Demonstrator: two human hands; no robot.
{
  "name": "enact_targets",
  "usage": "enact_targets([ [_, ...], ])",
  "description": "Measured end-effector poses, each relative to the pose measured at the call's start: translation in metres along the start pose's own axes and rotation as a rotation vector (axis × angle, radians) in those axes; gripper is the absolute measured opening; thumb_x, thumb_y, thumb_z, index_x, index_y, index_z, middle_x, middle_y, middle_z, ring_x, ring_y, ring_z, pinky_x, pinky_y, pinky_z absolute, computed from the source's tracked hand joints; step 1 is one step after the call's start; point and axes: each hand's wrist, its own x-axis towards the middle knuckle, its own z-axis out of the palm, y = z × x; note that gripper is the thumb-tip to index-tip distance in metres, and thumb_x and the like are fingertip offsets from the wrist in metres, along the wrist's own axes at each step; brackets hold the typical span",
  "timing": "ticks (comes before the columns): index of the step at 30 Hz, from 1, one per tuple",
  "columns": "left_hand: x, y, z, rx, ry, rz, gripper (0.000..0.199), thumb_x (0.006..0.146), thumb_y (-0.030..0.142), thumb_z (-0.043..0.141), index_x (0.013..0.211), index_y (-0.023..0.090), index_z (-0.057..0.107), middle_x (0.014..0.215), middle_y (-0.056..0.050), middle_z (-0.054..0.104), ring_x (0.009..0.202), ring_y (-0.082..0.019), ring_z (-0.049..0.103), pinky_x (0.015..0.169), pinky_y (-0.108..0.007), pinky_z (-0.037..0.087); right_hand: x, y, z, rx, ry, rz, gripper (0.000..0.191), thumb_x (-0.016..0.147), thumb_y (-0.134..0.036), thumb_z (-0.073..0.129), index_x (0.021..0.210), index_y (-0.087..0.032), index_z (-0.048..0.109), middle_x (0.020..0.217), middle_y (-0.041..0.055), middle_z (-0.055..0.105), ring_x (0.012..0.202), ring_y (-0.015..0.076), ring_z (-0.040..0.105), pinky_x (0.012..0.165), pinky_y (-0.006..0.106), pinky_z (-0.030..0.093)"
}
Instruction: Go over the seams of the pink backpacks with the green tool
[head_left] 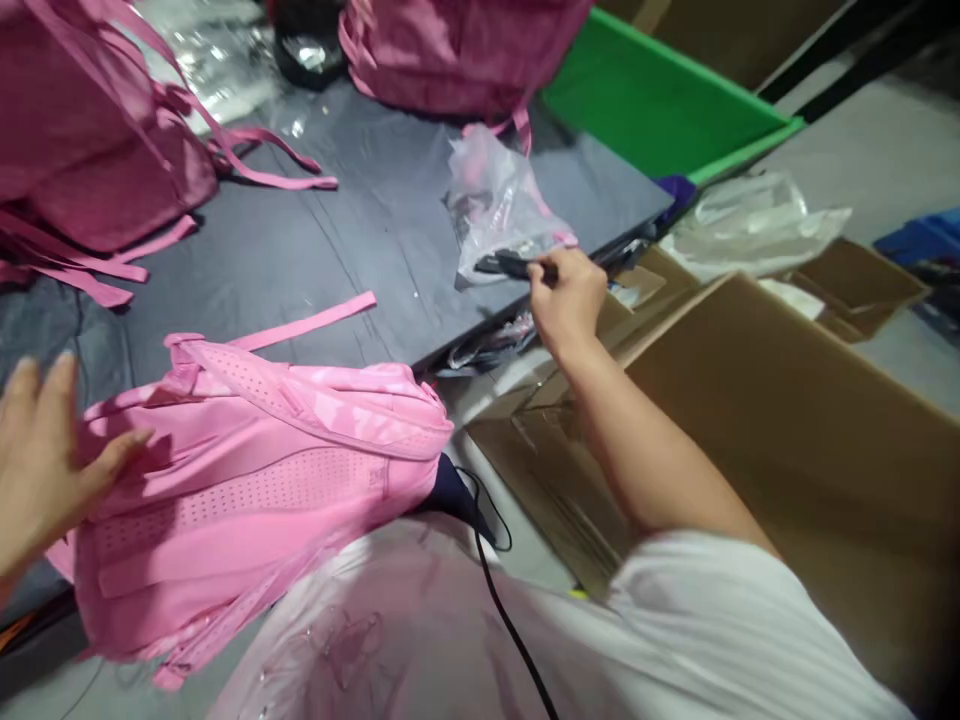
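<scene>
A light pink backpack [262, 470] lies on its side at the near edge of the table, its perforated back panel and straps towards me. My left hand [45, 460] is over its left end with fingers spread, holding nothing; whether it touches the fabric I cannot tell. Farther right, my right hand [568, 295] is closed on a slim black object [506, 265], whose kind is too blurred to make out. That object lies against a clear plastic bag [495, 200] on the table.
Darker pink backpacks [97, 130] with loose straps stand at the back left, another pink backpack [465, 55] at the back. Behind the grey-covered table [352, 240] is a green bin [660, 100]. A large cardboard box [787, 430] stands right. A black cord [499, 590] hangs before me.
</scene>
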Motion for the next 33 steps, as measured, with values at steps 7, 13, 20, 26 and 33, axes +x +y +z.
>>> enact_targets([
  [7, -0.026, 0.131, -0.014, -1.294, -0.316, 0.006, 0.065, 0.082, 0.071, 0.058, 0.116, 0.016, 0.064, 0.107, -0.012, 0.073, 0.089, -0.024, 0.072, 0.068, -0.031, 0.057, -0.085, -0.116, -0.024, 0.523, -0.074, -0.923, 0.025, 0.092, -0.016, 0.057, 0.107, -0.031, 0.072, 0.107, 0.0026, 0.078, 0.101, 0.0200, 0.072, 0.088, 0.038, 0.059],
  [13, -0.026, 0.128, 0.020, -1.656, -0.174, -0.054, 0.036, 0.075, 0.040, 0.081, 0.090, 0.018, 0.057, 0.074, 0.001, 0.070, 0.064, -0.012, 0.069, 0.054, -0.017, 0.049, -0.108, -0.147, 0.001, 0.588, -0.183, -1.135, 0.045, 0.091, -0.010, 0.063, 0.132, -0.029, 0.063, 0.131, 0.0094, 0.068, 0.124, 0.0248, 0.063, 0.094, 0.041, 0.060],
  [20, -0.056, 0.105, 0.042, -1.172, 0.331, 0.173, 0.004, 0.090, 0.017, 0.062, 0.088, 0.017, 0.065, 0.075, 0.002, 0.070, 0.065, -0.008, 0.066, 0.060, -0.017, 0.050, -0.103, -0.194, 0.005, 0.707, -0.544, -0.936, 0.013, 0.095, -0.014, 0.057, 0.102, -0.018, 0.068, 0.087, 0.0055, 0.071, 0.079, 0.0171, 0.068, 0.071, 0.028, 0.055],
  [26, -0.085, 0.045, 0.075, -0.491, 0.739, 0.206, 0.038, 0.093, 0.030, 0.066, 0.129, 0.019, 0.058, 0.128, -0.012, 0.069, 0.127, -0.024, 0.062, 0.109, -0.043, 0.050, -0.094, -0.227, 0.033, 0.573, -0.558, -1.051, 0.012, 0.091, -0.010, 0.054, 0.093, -0.017, 0.065, 0.080, 0.0033, 0.071, 0.070, 0.0158, 0.066, 0.064, 0.025, 0.047],
  [33, -0.105, -0.012, 0.116, -0.663, 0.373, -0.365, 0.071, 0.091, 0.051, 0.063, 0.150, 0.017, 0.040, 0.149, -0.015, 0.053, 0.137, -0.029, 0.053, 0.114, -0.047, 0.045, -0.109, -0.297, 0.079, 0.143, -0.972, -1.014, 0.019, 0.089, -0.013, 0.056, 0.094, -0.021, 0.073, 0.084, 0.0038, 0.076, 0.077, 0.0199, 0.071, 0.062, 0.026, 0.038],
])
